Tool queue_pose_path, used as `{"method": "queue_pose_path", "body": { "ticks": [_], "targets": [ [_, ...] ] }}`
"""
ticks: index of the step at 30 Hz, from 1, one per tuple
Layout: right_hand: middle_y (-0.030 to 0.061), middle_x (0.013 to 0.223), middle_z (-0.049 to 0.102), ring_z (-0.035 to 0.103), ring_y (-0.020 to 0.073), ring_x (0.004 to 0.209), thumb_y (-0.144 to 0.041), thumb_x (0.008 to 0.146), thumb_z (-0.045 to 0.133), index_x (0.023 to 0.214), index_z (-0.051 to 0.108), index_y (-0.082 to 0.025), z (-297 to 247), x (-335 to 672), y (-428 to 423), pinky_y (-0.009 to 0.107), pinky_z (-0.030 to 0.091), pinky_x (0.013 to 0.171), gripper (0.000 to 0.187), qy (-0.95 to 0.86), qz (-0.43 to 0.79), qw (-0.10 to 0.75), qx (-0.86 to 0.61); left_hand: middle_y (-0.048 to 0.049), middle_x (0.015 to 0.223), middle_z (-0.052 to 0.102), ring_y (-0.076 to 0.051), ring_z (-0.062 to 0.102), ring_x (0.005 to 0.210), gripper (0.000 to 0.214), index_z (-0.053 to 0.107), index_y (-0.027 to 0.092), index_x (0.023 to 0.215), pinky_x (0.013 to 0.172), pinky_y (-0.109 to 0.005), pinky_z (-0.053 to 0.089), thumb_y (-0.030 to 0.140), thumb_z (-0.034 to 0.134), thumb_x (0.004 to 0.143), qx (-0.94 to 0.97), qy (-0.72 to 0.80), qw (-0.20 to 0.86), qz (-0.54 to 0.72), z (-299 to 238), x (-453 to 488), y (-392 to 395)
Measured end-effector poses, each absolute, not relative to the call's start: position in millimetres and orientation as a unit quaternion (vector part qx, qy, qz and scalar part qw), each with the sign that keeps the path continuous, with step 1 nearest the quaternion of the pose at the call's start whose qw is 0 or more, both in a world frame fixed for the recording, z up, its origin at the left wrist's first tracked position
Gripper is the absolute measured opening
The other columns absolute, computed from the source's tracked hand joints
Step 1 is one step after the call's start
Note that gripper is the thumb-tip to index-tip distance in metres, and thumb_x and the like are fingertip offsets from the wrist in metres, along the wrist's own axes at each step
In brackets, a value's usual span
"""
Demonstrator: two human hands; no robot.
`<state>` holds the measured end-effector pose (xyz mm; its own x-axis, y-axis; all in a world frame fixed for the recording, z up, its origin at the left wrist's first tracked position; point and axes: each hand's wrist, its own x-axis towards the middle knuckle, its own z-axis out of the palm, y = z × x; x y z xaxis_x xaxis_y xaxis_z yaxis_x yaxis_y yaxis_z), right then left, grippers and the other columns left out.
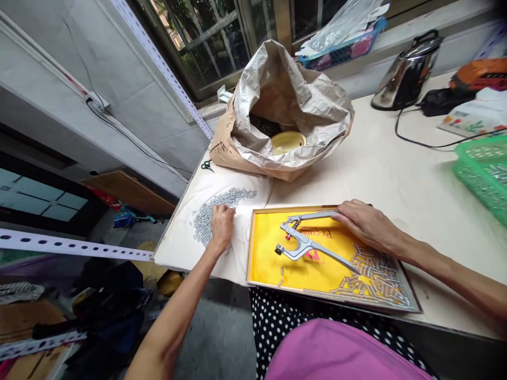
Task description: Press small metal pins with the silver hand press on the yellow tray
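Observation:
My left hand (222, 227) rests at the edge of a heap of small silver metal tubes (222, 207) on a white cloth (186, 248), its fingers curled down onto them. Whether it holds any tube, I cannot tell. My right hand (365, 224) lies over the upper handle of a metal hand press (304, 243). The press sits on a yellow-lined wooden tray (289, 264). Many similar tubes (374, 277) lie loose in the tray's lower right corner, and a few lie near its front edge.
A large paper sack (291, 113) with a silver lining stands behind the cloth, holding a yellow round object (288, 142). Green scissors (206, 166), a green basket (485, 171), a steel kettle (407, 74) and a black cable (431, 142) share the tabletop. The table's left edge drops to a cluttered floor.

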<state>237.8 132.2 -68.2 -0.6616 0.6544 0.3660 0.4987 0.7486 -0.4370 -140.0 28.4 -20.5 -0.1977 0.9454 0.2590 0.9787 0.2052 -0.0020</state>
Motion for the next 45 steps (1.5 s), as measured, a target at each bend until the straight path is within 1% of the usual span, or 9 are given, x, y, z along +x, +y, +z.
{"method": "queue_pose_path", "body": {
  "ticks": [3,6,11,16,19,30,37,41,45],
  "targets": [
    [0.0062,0.080,0.060,0.052,0.0216,0.076,-0.050,0.104,0.029,0.081,0.053,-0.023,-72,242,122,0.036,0.042,0.075,0.043,-0.902,0.166,0.245,-0.313,-0.0123,0.096,0.063,-0.029,0.048,0.098,0.027,0.074,0.019,0.092,0.075,-0.037,0.041,0.019,0.048,0.096,-0.646,-0.760,0.069,0.036,-35,-172,43],
    [0.0058,0.081,0.060,0.051,0.0210,0.077,-0.047,0.105,0.028,0.081,0.053,-0.022,-76,239,116,0.035,0.041,0.075,0.043,-0.909,0.176,0.221,-0.308,-0.0135,0.095,0.063,-0.029,0.048,0.097,0.029,0.072,0.017,0.086,0.077,-0.038,0.040,0.021,0.045,0.097,-0.682,-0.726,0.070,0.062,-40,-182,50],
    [0.0061,0.081,0.060,0.050,0.0205,0.076,-0.049,0.105,0.029,0.080,0.053,-0.022,-79,227,122,0.034,0.040,0.074,0.044,-0.914,0.154,0.214,-0.309,-0.0113,0.093,0.068,-0.026,0.056,0.094,0.021,0.069,0.016,0.088,0.083,-0.037,0.045,0.023,0.050,0.093,-0.672,-0.733,0.023,-0.109,-26,-157,40],
    [0.0072,0.081,0.062,0.048,0.0204,0.076,-0.044,0.106,0.027,0.082,0.055,-0.021,-75,214,129,0.033,0.038,0.074,0.044,-0.926,0.122,0.214,-0.286,-0.0043,0.081,0.073,-0.017,0.065,0.072,0.021,0.072,0.015,0.095,0.068,-0.027,0.051,0.029,0.063,0.082,-0.533,-0.744,-0.298,-0.271,-18,-90,4],
    [0.0080,0.080,0.062,0.046,0.0207,0.074,-0.043,0.106,0.026,0.081,0.056,-0.020,-70,208,130,0.033,0.036,0.072,0.045,-0.937,0.081,0.199,-0.274,-0.0058,0.085,0.076,-0.016,0.067,0.073,0.023,0.074,0.014,0.092,0.069,-0.025,0.052,0.029,0.067,0.076,-0.469,-0.728,-0.394,-0.307,-25,-64,-11],
    [0.0079,0.080,0.061,0.044,0.0207,0.075,-0.046,0.105,0.027,0.081,0.057,-0.020,-55,202,131,0.033,0.031,0.070,0.047,-0.947,0.036,0.190,-0.255,-0.0072,0.077,0.076,-0.018,0.068,0.070,0.028,0.074,0.014,0.077,0.065,-0.025,0.051,0.041,0.073,0.070,-0.428,-0.731,-0.452,-0.281,-48,-57,-21],
    [0.0088,0.082,0.062,0.044,0.0211,0.076,-0.047,0.106,0.025,0.082,0.058,-0.019,-53,201,130,0.034,0.029,0.071,0.050,-0.948,0.041,0.178,-0.259,-0.0044,0.071,0.074,-0.015,0.067,0.065,0.014,0.071,0.014,0.071,0.061,-0.022,0.050,0.028,0.071,0.073,-0.443,-0.745,-0.441,-0.233,-42,-54,-17],
    [0.0088,0.082,0.062,0.045,0.0215,0.078,-0.047,0.106,0.022,0.082,0.059,-0.020,-53,200,123,0.034,0.030,0.072,0.052,-0.950,0.051,0.162,-0.262,0.0008,0.055,0.067,-0.010,0.061,0.047,0.009,0.065,0.015,0.073,0.049,-0.019,0.048,0.020,0.069,0.078,-0.393,-0.761,-0.490,-0.161,-24,-47,-14],
    [0.0089,0.084,0.062,0.046,0.0217,0.079,-0.047,0.106,0.020,0.084,0.060,-0.020,-55,196,113,0.034,0.030,0.072,0.052,-0.946,0.065,0.165,-0.271,0.0026,0.048,0.063,-0.010,0.063,0.045,0.010,0.062,0.015,0.076,0.050,-0.019,0.052,0.018,0.069,0.083,-0.333,-0.768,-0.536,-0.114,-12,-42,-14]
  ]
}}
